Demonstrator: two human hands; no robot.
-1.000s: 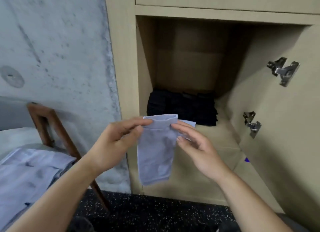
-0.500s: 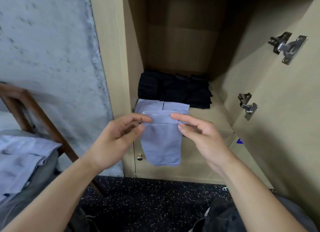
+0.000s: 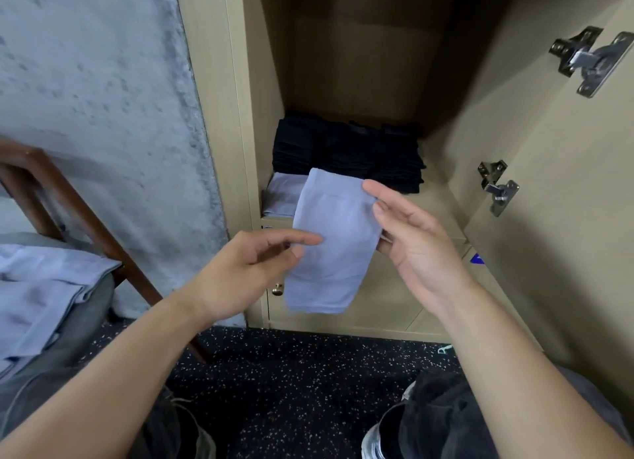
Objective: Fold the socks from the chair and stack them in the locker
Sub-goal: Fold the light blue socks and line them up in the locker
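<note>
The sock (image 3: pixel 329 246) held up in the middle is light blue, and more light blue socks (image 3: pixel 41 297) lie on the brown chair (image 3: pixel 79 211) at the left. Far inside the tan locker (image 3: pixel 212 115) sits a pile of black socks (image 3: pixel 346 149). The near floor (image 3: pixel 302 390) is black with little white specks.

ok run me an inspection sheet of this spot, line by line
Surface: locker shelf, light wood, door open.
Job's things: folded light blue sock held in front of the shelf; another light blue sock on the shelf; black sock stack behind it; more socks on the chair.
Clutter: nothing seen.
Grippers: left hand pinches the sock; right hand supports it.
Cables: nothing seen.
Surroundings: concrete wall, speckled floor.
</note>
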